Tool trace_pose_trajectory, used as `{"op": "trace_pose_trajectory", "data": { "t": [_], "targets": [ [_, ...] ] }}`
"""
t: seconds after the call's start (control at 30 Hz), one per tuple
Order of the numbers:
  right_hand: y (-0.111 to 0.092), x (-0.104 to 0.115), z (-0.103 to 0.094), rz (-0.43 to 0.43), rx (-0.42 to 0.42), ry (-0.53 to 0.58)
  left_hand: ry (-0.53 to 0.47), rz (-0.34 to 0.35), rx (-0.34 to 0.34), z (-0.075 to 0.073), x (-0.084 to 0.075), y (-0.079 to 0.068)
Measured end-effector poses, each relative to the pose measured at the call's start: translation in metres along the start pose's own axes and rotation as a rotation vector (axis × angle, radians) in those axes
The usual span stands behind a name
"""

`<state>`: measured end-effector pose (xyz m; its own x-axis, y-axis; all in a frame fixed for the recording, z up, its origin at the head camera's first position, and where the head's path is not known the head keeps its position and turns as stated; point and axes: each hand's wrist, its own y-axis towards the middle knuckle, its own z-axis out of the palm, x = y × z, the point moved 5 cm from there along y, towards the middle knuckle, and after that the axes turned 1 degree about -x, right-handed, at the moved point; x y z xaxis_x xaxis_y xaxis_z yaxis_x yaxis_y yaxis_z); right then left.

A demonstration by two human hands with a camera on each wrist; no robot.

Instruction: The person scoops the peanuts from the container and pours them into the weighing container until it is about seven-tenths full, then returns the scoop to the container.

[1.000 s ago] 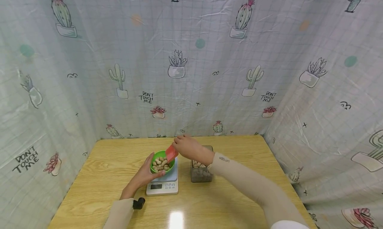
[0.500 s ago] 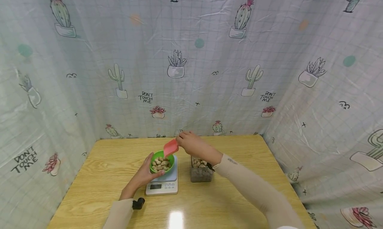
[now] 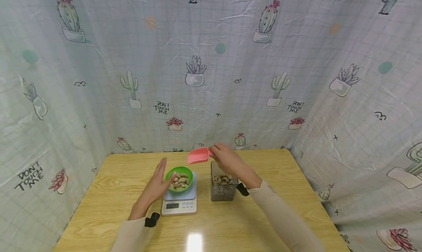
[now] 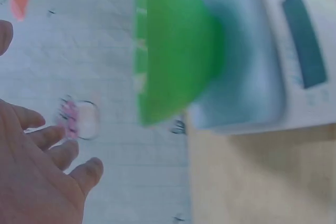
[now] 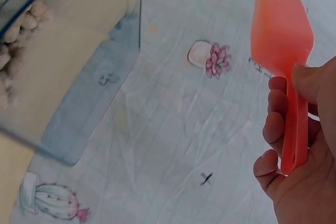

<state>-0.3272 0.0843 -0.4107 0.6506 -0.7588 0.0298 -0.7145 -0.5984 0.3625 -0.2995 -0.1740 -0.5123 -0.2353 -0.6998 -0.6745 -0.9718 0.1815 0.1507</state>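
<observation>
A green bowl (image 3: 180, 168) of peanuts (image 3: 179, 181) stands on a white kitchen scale (image 3: 179, 207) with a pale blue platform. My left hand (image 3: 157, 186) hovers just left of the bowl, fingers spread and straight; in the left wrist view the hand (image 4: 44, 166) is apart from the bowl (image 4: 178, 51). With my right hand (image 3: 227, 158) I grip the handle of a red scoop (image 3: 199, 155), held in the air behind and right of the bowl. In the right wrist view the scoop (image 5: 281, 27) looks empty, fingers wrapped round its handle.
To the right of the scale stands a clear square container (image 3: 222, 194) partly filled with peanuts, below my right wrist. The wooden table (image 3: 250, 222) ends at a cactus-print curtain (image 3: 214, 127) at the back and sides.
The left hand has let go of the bowl and drawn off to its left. My right hand has lifted the scoop away from the bowl, moving right and levelling it.
</observation>
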Motion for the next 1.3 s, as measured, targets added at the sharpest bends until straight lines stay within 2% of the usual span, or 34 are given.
{"op": "trace_pose_trajectory", "data": {
  "t": [0.23,0.4,0.63,0.8,0.9,1.1,1.3],
  "targets": [
    [-0.025,-0.020,-0.005,0.022,-0.079,0.024,0.046,0.101,-0.032,-0.012,-0.030,0.001],
    [-0.043,-0.034,-0.008,0.039,-0.117,0.007,0.123,0.144,-0.036,-0.014,-0.048,0.004],
    [-0.063,-0.048,-0.011,0.025,-0.120,-0.034,0.239,0.185,-0.017,-0.014,-0.070,0.011],
    [-0.073,-0.051,-0.005,0.035,-0.070,-0.042,0.336,0.210,-0.008,-0.012,-0.081,0.014],
    [-0.077,-0.051,0.004,0.038,-0.010,-0.076,0.378,0.213,0.000,-0.010,-0.086,0.016],
    [-0.079,-0.048,0.027,0.029,0.110,-0.175,0.399,0.236,0.033,-0.004,-0.096,0.021],
    [-0.077,-0.042,0.041,0.009,0.139,-0.235,0.422,0.257,0.059,0.008,-0.101,0.022]
  ]
}}
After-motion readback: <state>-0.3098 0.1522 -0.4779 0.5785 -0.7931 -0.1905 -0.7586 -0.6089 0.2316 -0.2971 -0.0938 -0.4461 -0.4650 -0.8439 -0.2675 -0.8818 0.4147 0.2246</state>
